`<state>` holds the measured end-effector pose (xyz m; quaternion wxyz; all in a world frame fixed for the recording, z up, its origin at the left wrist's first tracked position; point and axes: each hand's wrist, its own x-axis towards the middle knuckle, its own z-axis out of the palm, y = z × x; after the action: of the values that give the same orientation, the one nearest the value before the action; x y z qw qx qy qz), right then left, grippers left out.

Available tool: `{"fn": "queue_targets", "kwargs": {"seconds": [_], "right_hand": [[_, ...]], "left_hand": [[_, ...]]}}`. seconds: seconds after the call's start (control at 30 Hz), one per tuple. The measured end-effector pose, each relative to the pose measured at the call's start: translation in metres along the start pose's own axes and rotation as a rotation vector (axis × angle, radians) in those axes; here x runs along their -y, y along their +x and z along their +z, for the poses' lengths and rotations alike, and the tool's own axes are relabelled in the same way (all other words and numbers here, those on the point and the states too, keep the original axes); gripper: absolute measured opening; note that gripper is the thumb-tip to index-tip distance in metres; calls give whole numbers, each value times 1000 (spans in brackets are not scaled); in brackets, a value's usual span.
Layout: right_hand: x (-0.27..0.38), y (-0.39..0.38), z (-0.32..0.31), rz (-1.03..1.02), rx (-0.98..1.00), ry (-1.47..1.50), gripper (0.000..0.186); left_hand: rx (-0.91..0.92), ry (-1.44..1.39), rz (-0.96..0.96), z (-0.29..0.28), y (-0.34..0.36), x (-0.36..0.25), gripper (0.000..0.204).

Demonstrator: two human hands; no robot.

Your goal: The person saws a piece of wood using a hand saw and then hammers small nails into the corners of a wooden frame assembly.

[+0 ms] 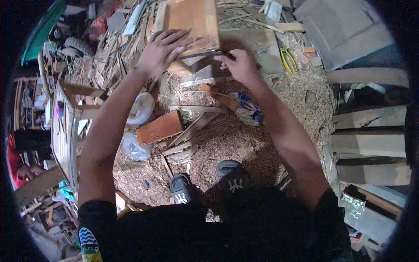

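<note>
The floor takes up most of my view, thick with shavings and sawdust, and a big grey panel leans in at the upper right. Next in size is the framed wooden piece I'm busy with, at the top centre, ahead of my feet: an orange-brown face with paler wood along its sides. By my judgement much of it is done, since face and edges sit together as one body; whatever is left seems to lie at the near right corner, where I'm working, and I see no sign that this corner is finished. A smaller orange-brown block lies nearer me among loose slats, apart from the piece. My left hand rests flat on the near left part of the piece, fingers spread, gripping nothing that I can see. My right hand is at that near right corner, fingers bent; I cannot tell whether they pinch anything. Smaller again, the yellow pliers lie to its right, untouched. The far end of the piece is cut off by the upper edge, its underside is hidden, and the dark detail by my right fingertips is too small to make out.
</note>
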<state>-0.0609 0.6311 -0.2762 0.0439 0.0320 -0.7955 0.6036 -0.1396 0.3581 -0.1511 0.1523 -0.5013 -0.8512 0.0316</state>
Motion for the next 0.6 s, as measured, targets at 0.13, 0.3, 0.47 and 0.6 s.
{"fn": "queue_targets", "kwargs": {"seconds": [0.13, 0.3, 0.47, 0.6], "right_hand": [[21, -10, 8, -15, -53, -9, 41], [8, -11, 8, -61, -104, 5, 28], [-7, -8, 25, -136, -209, 115, 26], [9, -14, 11, -91, -186, -67, 28]], "left_hand": [[108, -233, -69, -24, 4, -18, 43], [263, -408, -261, -51, 28, -46, 54], [78, -465, -234, -42, 39, -56, 63], [134, -200, -220, -31, 40, -61, 68]]}}
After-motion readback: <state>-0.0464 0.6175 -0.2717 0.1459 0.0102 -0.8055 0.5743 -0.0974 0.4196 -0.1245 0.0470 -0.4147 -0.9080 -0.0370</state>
